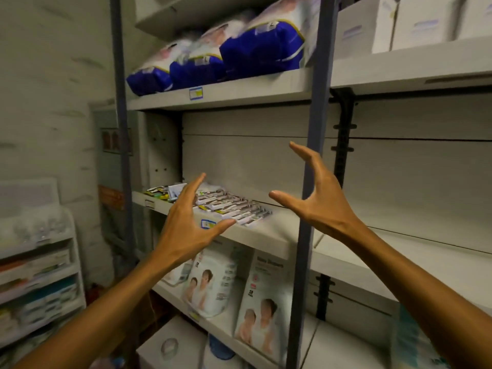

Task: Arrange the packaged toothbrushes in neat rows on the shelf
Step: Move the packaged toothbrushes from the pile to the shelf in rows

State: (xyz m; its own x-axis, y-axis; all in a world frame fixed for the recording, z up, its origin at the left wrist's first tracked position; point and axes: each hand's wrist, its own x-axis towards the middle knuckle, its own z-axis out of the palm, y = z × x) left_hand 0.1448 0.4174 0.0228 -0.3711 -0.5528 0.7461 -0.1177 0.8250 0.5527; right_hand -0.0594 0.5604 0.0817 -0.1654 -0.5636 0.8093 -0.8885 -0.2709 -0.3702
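- On the pale grey metal shelf (269, 233) at the middle level of the rack, most of the board is bare; only its left part carries stock, so there is plenty of room for more rows.
- Above it sit blue-and-white soft plastic packs (262, 46) on the upper shelf, and below it stand white printed packs showing children (262, 296); neither belongs to this job.
- Flat packaged toothbrushes in dark-and-white card sleeves (234, 206) lie side by side in one slanting row that runs from the middle of the shelf toward its front edge. They look fairly even, though blur hides the fine alignment.
- A looser cluster of yellow-green and white flat packets (162, 193) lies at the far left end of the same shelf, overlapping and less orderly. That part seems to me still to need straightening.
- The left hand (186, 225) is spread wide in front of the row, thumb and fingers apart, holding nothing; contact with the packs cannot be told.
- The right hand (311, 193) is likewise spread wide and empty, raised in the air to the right of the row.
- A small blue-and-yellow price label (207, 224) sits on the shelf's front lip.
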